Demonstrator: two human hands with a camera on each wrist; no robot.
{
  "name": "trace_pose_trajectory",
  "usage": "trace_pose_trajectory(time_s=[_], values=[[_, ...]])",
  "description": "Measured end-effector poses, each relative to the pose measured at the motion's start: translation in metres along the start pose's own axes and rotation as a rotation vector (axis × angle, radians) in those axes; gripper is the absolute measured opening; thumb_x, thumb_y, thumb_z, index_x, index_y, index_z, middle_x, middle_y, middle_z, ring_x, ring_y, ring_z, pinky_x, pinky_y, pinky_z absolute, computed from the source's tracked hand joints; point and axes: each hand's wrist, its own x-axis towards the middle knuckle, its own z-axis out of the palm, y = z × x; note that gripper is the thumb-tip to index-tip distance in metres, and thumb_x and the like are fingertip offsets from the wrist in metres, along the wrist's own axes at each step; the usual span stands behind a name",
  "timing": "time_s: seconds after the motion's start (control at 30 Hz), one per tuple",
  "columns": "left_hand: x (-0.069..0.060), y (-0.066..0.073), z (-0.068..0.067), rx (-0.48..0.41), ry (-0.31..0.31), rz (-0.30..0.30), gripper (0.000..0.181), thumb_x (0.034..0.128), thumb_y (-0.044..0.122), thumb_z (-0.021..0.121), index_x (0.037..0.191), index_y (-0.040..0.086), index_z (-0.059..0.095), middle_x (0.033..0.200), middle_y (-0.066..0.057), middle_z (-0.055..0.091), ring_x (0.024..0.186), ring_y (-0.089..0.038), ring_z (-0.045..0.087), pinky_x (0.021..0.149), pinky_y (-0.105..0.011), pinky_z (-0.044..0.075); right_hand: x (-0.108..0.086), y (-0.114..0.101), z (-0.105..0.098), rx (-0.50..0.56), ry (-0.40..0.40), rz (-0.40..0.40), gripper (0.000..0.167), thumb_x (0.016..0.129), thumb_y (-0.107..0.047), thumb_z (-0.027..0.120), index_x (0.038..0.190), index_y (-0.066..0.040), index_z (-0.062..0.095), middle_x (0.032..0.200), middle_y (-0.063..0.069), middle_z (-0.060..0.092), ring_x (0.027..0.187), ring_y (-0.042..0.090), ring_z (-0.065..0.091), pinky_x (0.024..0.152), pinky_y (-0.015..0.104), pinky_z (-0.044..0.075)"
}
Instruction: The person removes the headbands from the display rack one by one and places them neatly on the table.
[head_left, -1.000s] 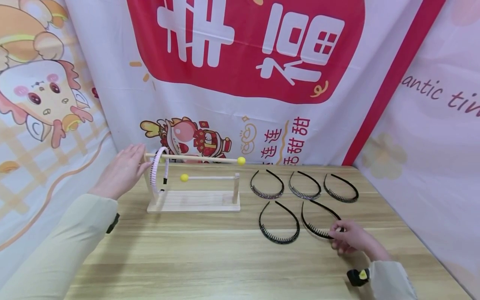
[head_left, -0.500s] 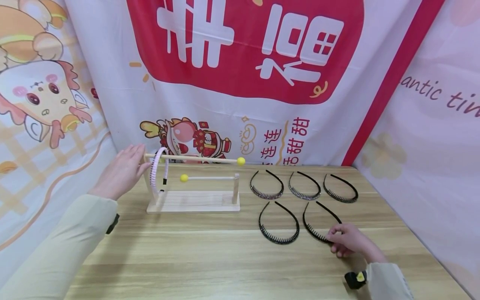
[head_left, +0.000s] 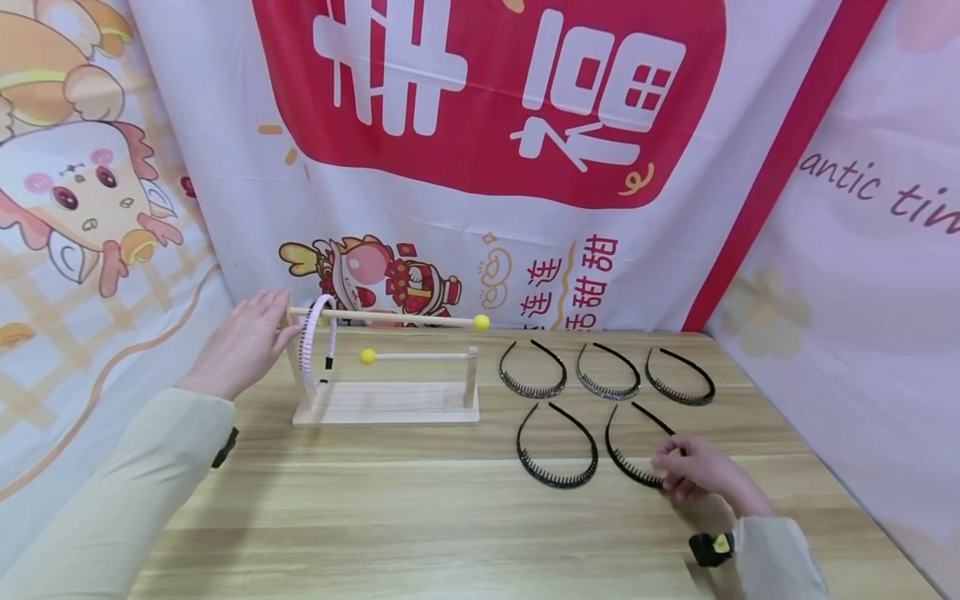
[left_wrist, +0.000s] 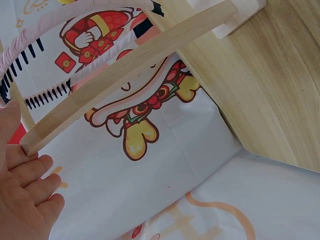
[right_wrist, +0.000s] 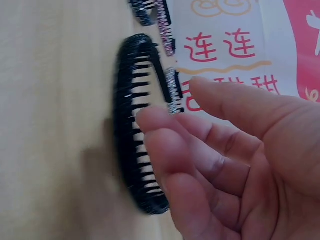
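Observation:
In the head view my left hand (head_left: 243, 342) grips the left upright of a wooden headband stand (head_left: 390, 404) near its top. The left wrist view shows my thumb and forefinger at the post's end. A pink headband (head_left: 307, 342) with black teeth hangs at the left end of the stand's upper rod (head_left: 405, 317). My right hand (head_left: 701, 471) hovers over the right side of a black toothed headband (head_left: 626, 467) lying on the table. In the right wrist view its fingers are loosely bent, with nothing between them and the thumb; the headband (right_wrist: 125, 125) lies just beyond the fingertips.
A dark headband (head_left: 558, 481) lies left of the one by my right hand. Behind are three more: a pinkish glittery one (head_left: 532, 392), a silvery one (head_left: 609, 393) and a black one (head_left: 682, 400). A lower rod (head_left: 420, 357) has a yellow end ball. Printed cloth hangs behind.
The black headband at my right hand has been turned and set slightly right and down. My right hand has let it go and risen a little. The left hand holds its place.

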Motion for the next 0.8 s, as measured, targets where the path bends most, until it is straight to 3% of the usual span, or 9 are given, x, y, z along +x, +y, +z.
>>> trace_pose_trajectory(time_s=[0.23,0.57,0.8], values=[[0.000,0.000,-0.001,-0.008,-0.023,-0.014,0.056,0.0978,0.019,0.045,0.136,-0.016,0.024,0.137,-0.037,0.025,0.127,-0.051,0.020,0.109,-0.053,0.009,0.011,-0.021,-0.012,0.000,0.026,-0.050,0.030,0.093,-0.020,0.056,0.107,0.005,0.050,0.074,0.011,0.062,0.054,0.021,0.058,0.048,0.033,0.052],[-0.002,0.002,-0.003,-0.027,-0.036,-0.029,0.057,0.0987,0.021,0.043,0.138,-0.015,0.022,0.139,-0.035,0.023,0.129,-0.049,0.018,0.110,-0.051,0.006,0.023,-0.074,-0.043,-0.060,0.066,-0.164,0.035,0.094,-0.019,0.054,0.115,0.009,0.048,0.076,0.009,0.062,0.060,0.024,0.061,0.051,0.035,0.055],[-0.002,0.001,-0.003,-0.022,-0.044,-0.036,0.058,0.0989,0.022,0.042,0.138,-0.014,0.020,0.140,-0.035,0.022,0.130,-0.048,0.017,0.110,-0.050,0.005,0.033,-0.117,-0.058,-0.083,0.085,-0.180,0.042,0.094,-0.025,0.054,0.121,0.006,0.046,0.085,0.012,0.061,0.066,0.024,0.061,0.057,0.036,0.056]])
